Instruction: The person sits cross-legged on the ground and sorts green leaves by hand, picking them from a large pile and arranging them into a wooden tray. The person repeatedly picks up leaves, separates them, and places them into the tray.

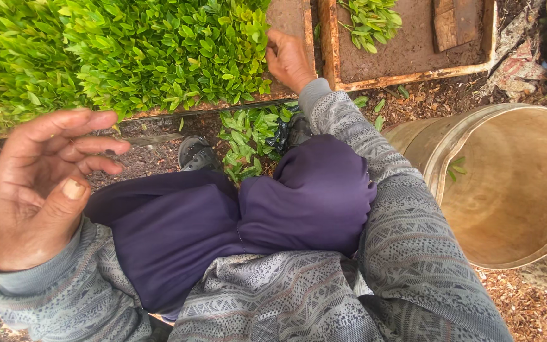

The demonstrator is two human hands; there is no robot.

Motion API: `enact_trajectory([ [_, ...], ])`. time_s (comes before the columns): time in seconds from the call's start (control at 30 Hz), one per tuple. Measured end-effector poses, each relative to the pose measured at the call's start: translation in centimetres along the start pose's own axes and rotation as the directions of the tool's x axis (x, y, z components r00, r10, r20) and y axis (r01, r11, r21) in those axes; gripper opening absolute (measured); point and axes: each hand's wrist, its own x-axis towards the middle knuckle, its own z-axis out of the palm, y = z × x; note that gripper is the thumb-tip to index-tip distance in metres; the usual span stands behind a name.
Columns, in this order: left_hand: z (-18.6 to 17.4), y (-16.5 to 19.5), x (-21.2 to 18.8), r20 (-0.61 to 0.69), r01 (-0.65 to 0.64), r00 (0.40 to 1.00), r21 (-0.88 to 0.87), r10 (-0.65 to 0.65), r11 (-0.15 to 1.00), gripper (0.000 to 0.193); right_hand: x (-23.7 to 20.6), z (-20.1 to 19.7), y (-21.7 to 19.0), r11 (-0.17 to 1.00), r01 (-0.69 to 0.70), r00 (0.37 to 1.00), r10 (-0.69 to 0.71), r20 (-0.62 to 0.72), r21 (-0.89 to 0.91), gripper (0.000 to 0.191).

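Note:
My left hand (42,183) is raised close to the camera at the left, palm up, fingers loosely curled and apart, holding nothing. My right hand (289,60) reaches forward to the right edge of a dense bed of small green seedlings (128,54), fingers tucked among the plants in a wooden tray (292,16); whether it grips a stem is hidden. A small bunch of loose green cuttings (248,139) lies on the ground between my shoes. My knees in purple trousers (242,215) fill the middle.
A second wooden tray (406,79) of soil with a few seedlings (368,22) and a wood block (454,22) sits at top right. A large tan bucket (514,183) lies tilted at right with a leaf inside. Wood chips cover the ground.

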Motion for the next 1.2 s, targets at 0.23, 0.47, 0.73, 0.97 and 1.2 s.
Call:
enact_trajectory([
  [0.23, 0.0, 0.0, 0.0, -0.003, 0.009, 1.0, 0.008, -0.009, 1.0, 0.062, 0.3, 0.3, 0.9, 0.999, 0.002, 1.0, -0.004, -0.027, -0.053, 0.021],
  [0.47, 0.2, 0.2, 0.0, -0.014, 0.014, 1.0, 0.028, -0.014, 1.0, 0.063, 0.5, 0.7, 1.6, 0.99, 0.121, 0.992, -0.123, -0.018, -0.069, 0.02],
  [0.73, -0.1, 0.2, 0.1, 0.008, 0.014, 1.0, 0.057, -0.014, 0.998, 0.06, 0.6, 0.5, 1.3, 0.999, -0.008, 1.0, 0.009, -0.013, 0.049, 0.02],
  [0.97, 0.0, 0.0, 0.1, 0.023, 0.0, 1.0, 0.05, -0.001, 0.999, 0.06, 0.4, 0.5, 1.6, 0.996, -0.081, 0.995, 0.082, 0.053, -0.021, 0.02],
  [1.2, 0.4, 0.1, 0.2, 0.008, 0.003, 1.0, 0.04, -0.003, 0.999, 0.061, 0.3, 0.3, 2.3, 0.934, 0.255, 0.965, -0.262, 0.007, -0.25, 0.023],
])
